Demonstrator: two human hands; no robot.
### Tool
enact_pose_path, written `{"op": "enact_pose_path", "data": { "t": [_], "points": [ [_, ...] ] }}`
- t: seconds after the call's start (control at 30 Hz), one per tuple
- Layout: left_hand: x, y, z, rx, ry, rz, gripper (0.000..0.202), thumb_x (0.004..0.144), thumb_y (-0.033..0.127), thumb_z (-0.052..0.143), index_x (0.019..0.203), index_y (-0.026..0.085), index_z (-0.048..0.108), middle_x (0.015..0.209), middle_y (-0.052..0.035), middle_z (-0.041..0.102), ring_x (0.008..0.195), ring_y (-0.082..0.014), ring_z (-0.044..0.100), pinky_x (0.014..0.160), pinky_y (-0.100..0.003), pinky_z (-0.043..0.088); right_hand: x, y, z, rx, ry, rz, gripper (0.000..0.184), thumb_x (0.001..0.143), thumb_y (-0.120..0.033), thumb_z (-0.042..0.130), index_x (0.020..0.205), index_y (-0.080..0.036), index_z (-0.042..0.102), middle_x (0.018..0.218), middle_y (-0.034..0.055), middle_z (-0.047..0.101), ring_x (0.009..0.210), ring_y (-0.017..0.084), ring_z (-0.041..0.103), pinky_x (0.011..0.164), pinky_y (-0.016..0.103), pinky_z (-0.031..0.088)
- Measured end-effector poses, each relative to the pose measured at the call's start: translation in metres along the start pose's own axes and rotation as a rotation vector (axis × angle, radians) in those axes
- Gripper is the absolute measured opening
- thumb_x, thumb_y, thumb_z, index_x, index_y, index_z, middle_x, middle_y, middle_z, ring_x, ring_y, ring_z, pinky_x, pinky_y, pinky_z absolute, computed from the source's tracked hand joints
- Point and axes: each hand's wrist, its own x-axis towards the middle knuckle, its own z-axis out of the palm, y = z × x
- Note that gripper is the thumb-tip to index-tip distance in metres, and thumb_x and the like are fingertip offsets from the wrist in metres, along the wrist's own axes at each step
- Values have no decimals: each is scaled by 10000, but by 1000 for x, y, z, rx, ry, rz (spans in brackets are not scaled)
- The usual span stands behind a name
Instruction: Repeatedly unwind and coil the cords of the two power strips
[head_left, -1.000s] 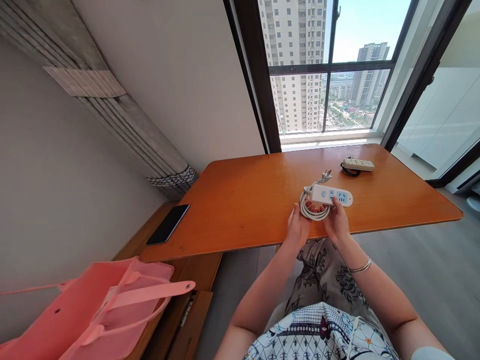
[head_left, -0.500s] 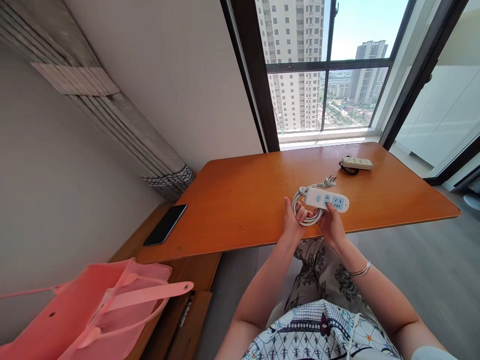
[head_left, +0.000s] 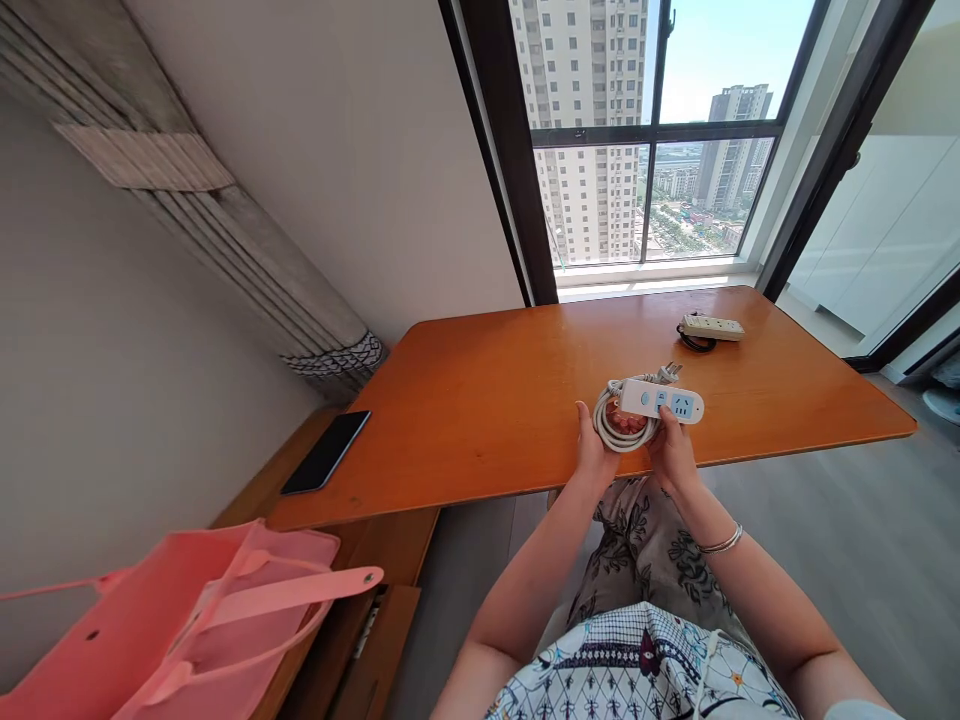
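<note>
Together, both forearms (head_left: 536,560) angle inward toward the surface's (head_left: 480,400) near edge. Above it, the left hand (head_left: 596,452) cradles the coiled cord (head_left: 600,425) from below, thumb pointing up alongside; fingers (head_left: 628,418) show through the loop. The right hand (head_left: 673,455) grips the white power strip (head_left: 652,399), thumb pressed on its socketed face.

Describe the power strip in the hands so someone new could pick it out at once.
Find the orange-brown table in front of the window. At its near edge, the person's hands hold a white power strip with a coiled pale cord. Its blue socket panels set it apart from the cream strip with a black cord lying farther back.
</note>
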Motion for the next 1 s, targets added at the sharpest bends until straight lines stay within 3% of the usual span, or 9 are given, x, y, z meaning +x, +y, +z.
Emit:
{"op": "enact_pose_path", "data": {
  "t": [0.1,0.2,0.3,0.43,0.57,0.67,0.83,1.0],
  "points": [
    [-4,-13,-3,65,-53,132,413,774,522,769,984,183,661,873,-20,716,873,-165,684,843,-283,519,1,1,2,46,10,-6,372,727,-443,741,1022,-242,637,928,4,751,959,200,698,832,352,593],
    [-5,-25,-9,175,39,271,410,702,391,858,978,199,623,862,13,687,868,-137,665,818,-241,488,1,6,2,77,21,13,387,721,-453,743,1026,-241,633,868,-9,742,978,203,698,862,363,589],
    [-2,-29,-14,261,169,376,323,771,425,794,880,203,587,788,32,642,763,-122,628,739,-226,466,-2,10,1,79,10,43,408,708,-489,749,1002,-230,635,850,7,739,946,224,706,831,379,594],
    [4,-22,-17,321,240,412,369,888,502,640,718,209,494,597,68,499,548,-94,507,606,-214,400,-5,10,-4,-52,-5,68,458,689,-525,769,1008,-222,639,781,15,732,832,241,714,737,380,593],
    [9,-12,-16,404,241,398,306,932,450,599,759,221,492,538,85,450,489,-98,463,563,-215,363,-4,6,-12,-165,-13,114,529,670,-555,787,1061,-230,638,772,13,741,820,246,717,677,350,579],
    [11,-10,-14,505,151,336,246,923,437,618,839,224,526,536,83,478,506,-114,477,578,-225,377,1,0,-18,-153,19,72,526,665,-553,794,1056,-242,630,794,9,747,796,230,715,661,334,575],
    [12,-2,-20,624,-59,284,309,822,405,747,1013,204,610,818,12,651,680,-123,612,743,-250,454,29,-32,-50,-272,61,-42,542,665,-571,787,1037,-202,649,748,33,737,737,223,707,629,320,562],
    [15,4,-36,753,-3,346,258,810,333,747,989,202,616,901,-3,642,697,-108,636,755,-249,472,80,-85,-104,-470,227,-128,498,670,-516,793,1004,-167,674,802,80,741,822,247,707,666,332,571]
  ]
}}
